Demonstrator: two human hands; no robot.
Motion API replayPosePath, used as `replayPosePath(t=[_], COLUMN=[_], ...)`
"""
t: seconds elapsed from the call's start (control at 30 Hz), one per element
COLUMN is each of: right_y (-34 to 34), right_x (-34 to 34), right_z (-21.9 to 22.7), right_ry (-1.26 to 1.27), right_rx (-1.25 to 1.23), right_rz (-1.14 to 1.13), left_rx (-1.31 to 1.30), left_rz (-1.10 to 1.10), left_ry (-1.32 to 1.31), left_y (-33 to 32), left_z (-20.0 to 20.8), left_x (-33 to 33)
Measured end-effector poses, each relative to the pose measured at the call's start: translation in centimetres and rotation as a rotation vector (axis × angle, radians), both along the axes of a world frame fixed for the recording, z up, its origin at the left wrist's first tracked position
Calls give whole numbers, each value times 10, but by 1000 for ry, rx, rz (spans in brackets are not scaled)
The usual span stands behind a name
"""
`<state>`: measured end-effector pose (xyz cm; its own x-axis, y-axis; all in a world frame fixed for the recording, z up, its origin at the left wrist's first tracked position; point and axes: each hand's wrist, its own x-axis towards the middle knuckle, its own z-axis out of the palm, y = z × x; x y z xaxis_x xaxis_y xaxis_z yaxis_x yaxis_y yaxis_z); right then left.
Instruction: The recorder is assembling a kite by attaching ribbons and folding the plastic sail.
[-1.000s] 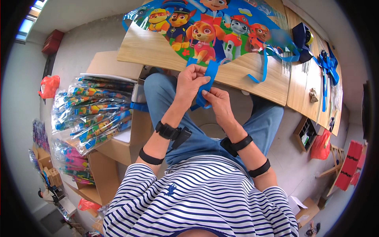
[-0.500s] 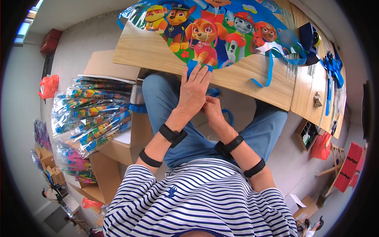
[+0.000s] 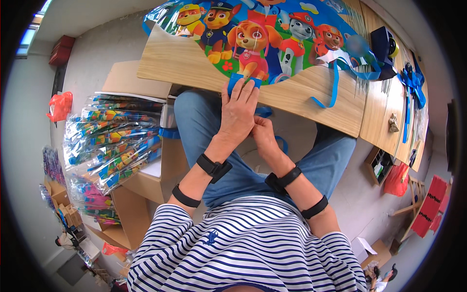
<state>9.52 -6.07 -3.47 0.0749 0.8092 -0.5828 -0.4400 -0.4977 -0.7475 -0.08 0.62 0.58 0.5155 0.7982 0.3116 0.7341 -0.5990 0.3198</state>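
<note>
A large printed kite sheet [image 3: 287, 39] with cartoon dogs on blue and green lies over the wooden table. My left hand [image 3: 238, 109] rests with its fingers laid flat on the blue end piece [image 3: 250, 82] at the sheet's near tip, by the table edge. Close against its wrist side, my right hand [image 3: 264, 137] is closed in a pinch, just off the table edge and above my lap. Whatever its fingertips hold is hidden. A blue ribbon [image 3: 282, 144] loops down behind the right hand.
An open cardboard box [image 3: 138, 185] at the left holds several plastic-wrapped printed packs [image 3: 121, 134]. Loose blue ribbon [image 3: 334, 87] curls over the table's right side. A dark tape dispenser [image 3: 384, 51] and a blue ribbon bundle [image 3: 413, 82] sit farther right.
Both hands keep nearly the same pose at the sheet's tip. The view has shifted very slightly; nothing is visibly taken up or let go.
</note>
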Motion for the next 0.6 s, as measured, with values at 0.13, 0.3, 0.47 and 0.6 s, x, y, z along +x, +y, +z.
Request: replayPosePath(t=[0.13, 0.3, 0.47, 0.6], right_y=[-1, -2, -2, -3], right_x=[2, 4, 11, 16], right_z=[-1, -4, -8, -11], right_ry=[-10, -20, -58, -72], right_rx=[5, -8, 6, 6], right_rz=[3, 3, 68, 105], left_rx=[10, 22, 30, 24], left_rz=[10, 7, 14, 21], left_ry=[13, 2, -6, -5], left_y=[0, 0, -1, -1], left_z=[-1, -4, -6, -6], left_x=[1, 3, 5, 6])
